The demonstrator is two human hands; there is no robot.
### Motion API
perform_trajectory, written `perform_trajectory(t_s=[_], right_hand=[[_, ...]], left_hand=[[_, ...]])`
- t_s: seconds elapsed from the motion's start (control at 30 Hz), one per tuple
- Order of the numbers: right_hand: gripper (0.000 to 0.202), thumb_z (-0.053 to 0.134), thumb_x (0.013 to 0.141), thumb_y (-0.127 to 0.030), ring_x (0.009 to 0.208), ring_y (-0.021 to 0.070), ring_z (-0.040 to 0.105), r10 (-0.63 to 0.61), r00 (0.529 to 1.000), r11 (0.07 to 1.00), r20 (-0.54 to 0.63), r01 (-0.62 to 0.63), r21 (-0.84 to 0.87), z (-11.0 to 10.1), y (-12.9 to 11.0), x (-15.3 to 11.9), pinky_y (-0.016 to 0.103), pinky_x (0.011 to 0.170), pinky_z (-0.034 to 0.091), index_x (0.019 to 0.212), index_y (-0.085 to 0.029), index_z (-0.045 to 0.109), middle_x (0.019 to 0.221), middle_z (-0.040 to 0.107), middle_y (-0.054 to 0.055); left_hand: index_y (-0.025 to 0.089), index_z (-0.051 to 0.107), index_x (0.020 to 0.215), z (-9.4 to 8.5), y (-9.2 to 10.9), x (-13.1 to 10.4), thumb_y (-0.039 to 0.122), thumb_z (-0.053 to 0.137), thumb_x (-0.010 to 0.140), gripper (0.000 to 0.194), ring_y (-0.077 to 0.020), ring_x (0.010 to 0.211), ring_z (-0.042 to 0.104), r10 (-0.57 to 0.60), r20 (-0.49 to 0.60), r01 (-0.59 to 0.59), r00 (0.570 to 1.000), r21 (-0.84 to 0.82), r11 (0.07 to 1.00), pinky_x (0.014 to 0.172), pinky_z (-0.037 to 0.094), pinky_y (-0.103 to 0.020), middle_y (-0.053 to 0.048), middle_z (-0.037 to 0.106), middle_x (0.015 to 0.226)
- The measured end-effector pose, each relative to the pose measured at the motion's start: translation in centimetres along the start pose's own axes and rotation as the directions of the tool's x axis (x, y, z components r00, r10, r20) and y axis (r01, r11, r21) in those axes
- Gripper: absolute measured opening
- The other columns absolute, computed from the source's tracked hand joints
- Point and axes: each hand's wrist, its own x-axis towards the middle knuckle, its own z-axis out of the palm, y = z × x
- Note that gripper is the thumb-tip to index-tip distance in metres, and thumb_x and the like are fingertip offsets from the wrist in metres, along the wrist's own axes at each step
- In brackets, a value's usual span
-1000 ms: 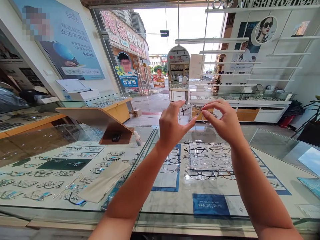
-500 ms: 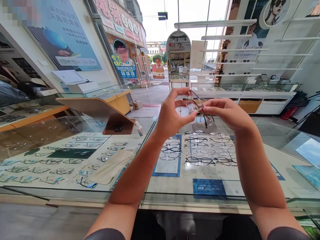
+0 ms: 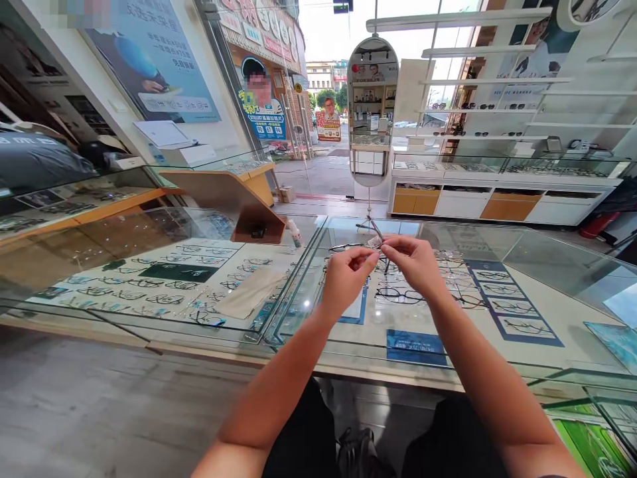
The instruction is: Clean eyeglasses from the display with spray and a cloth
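Observation:
A pair of eyeglasses (image 3: 377,230) is held above the glass display counter, seen nearly edge-on with a thin dark part pointing up. My right hand (image 3: 417,267) pinches it between thumb and fingertips. The fingers of my left hand (image 3: 343,282) are closed at its left side, their tips meeting the right hand's; most of the frame is hidden behind the fingers. Below, rows of eyeglasses (image 3: 398,293) lie under the glass, some on blue-edged cards.
A beige cloth (image 3: 251,292) and a small spray bottle (image 3: 294,234) are to the left. Beyond them stands a tilted wooden board (image 3: 219,192). An oval mirror (image 3: 371,113) rises behind the counter. White shelves and cabinets (image 3: 462,199) line the far right.
Both hands have come down closer to the counter with the eyeglasses. The left hand's spread thumb and fingers have closed together. My view has tilted down and shifted left.

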Motion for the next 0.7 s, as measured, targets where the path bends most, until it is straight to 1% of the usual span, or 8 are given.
perform_trajectory(t_s=[0.13,0.23,0.37,0.43,0.5,0.57,0.63,0.7], right_hand=[[0.020,0.069,0.097,-0.039,0.114,0.0338,0.075,-0.180,0.980,0.949,-0.079,0.152,-0.276,2.7,-0.4,-2.9,0.053,0.101,0.057,0.099,-0.024,0.082,0.120,0.081,0.014],[0.023,0.064,0.100,-0.036,0.123,0.0366,0.072,-0.225,0.974,0.910,-0.002,0.210,-0.357,3.5,-1.0,-4.0,0.055,0.104,0.056,0.112,-0.026,0.081,0.132,0.078,0.015],[0.023,0.062,0.100,-0.038,0.122,0.0347,0.073,-0.204,0.973,0.915,0.104,0.228,-0.334,3.4,-1.7,-4.6,0.052,0.099,0.058,0.111,-0.028,0.080,0.139,0.076,0.013],[0.022,0.061,0.100,-0.041,0.111,0.0310,0.075,-0.204,0.970,0.926,0.129,0.234,-0.298,2.9,-1.8,-4.2,0.045,0.087,0.058,0.101,-0.028,0.078,0.126,0.079,0.011],[0.025,0.061,0.099,-0.045,0.087,0.0253,0.070,-0.203,0.972,0.931,0.118,0.229,-0.283,1.8,-1.3,-3.2,0.036,0.071,0.052,0.084,-0.026,0.070,0.096,0.077,0.008],[0.041,0.063,0.095,-0.045,0.062,0.0181,0.046,-0.196,0.980,0.924,-0.034,0.173,-0.341,0.4,-0.1,-1.8,0.033,0.061,0.037,0.062,-0.026,0.046,0.060,0.050,-0.001],[0.056,0.059,0.096,-0.048,0.057,0.0149,0.024,-0.121,0.982,0.937,-0.147,0.064,-0.345,-1.1,1.6,-0.4,0.035,0.058,0.024,0.057,-0.027,0.026,0.055,0.024,-0.004],[0.061,0.058,0.096,-0.053,0.058,0.0143,0.016,-0.039,0.980,0.952,-0.194,-0.023,-0.307,-2.3,3.4,0.7,0.036,0.059,0.018,0.055,-0.027,0.022,0.057,0.017,-0.005]], left_hand=[[0.018,0.081,0.091,0.3,-0.6,-1.2,0.054,0.083,0.083,0.038,-0.0126,0.062,0.049,-0.164,-0.056,0.152,0.985,-0.176,0.973,0.054,0.036,-0.027,0.000,0.062,0.068],[0.017,0.080,0.088,-0.4,-0.6,-1.2,0.057,0.089,0.074,0.043,-0.0106,0.058,0.042,-0.251,-0.097,0.226,0.963,-0.215,0.950,0.052,0.031,-0.026,0.002,0.059,0.066],[0.017,0.079,0.089,-2.1,-0.5,-1.1,0.053,0.087,0.076,0.039,-0.0112,0.060,0.039,-0.224,-0.120,0.208,0.967,-0.128,0.970,0.055,0.029,-0.027,0.002,0.056,0.066],[0.018,0.079,0.088,-3.3,-0.3,-0.9,0.052,0.084,0.080,0.035,-0.0117,0.059,0.036,-0.179,-0.103,0.176,0.978,-0.043,0.984,0.056,0.027,-0.028,0.004,0.048,0.062],[0.019,0.077,0.089,-4.6,0.2,-0.6,0.051,0.079,0.083,0.033,-0.0119,0.057,0.033,-0.131,-0.074,0.136,0.989,0.069,0.988,0.056,0.025,-0.028,0.006,0.038,0.060],[0.020,0.075,0.090,-6.1,0.9,0.0,0.049,0.076,0.086,0.029,-0.0122,0.057,0.033,-0.075,-0.017,0.077,0.997,0.208,0.975,0.058,0.026,-0.028,0.006,0.034,0.061],[0.021,0.075,0.090,-7.5,1.9,0.6,0.045,0.073,0.087,0.024,-0.0128,0.058,0.036,-0.034,0.099,-0.005,0.995,0.368,0.930,0.060,0.028,-0.028,0.006,0.036,0.063],[0.021,0.076,0.090,-8.6,2.6,1.2,0.041,0.071,0.087,0.020,-0.0133,0.059,0.039,-0.054,0.276,-0.096,0.960,0.503,0.859,0.061,0.029,-0.028,0.005,0.039,0.063]])
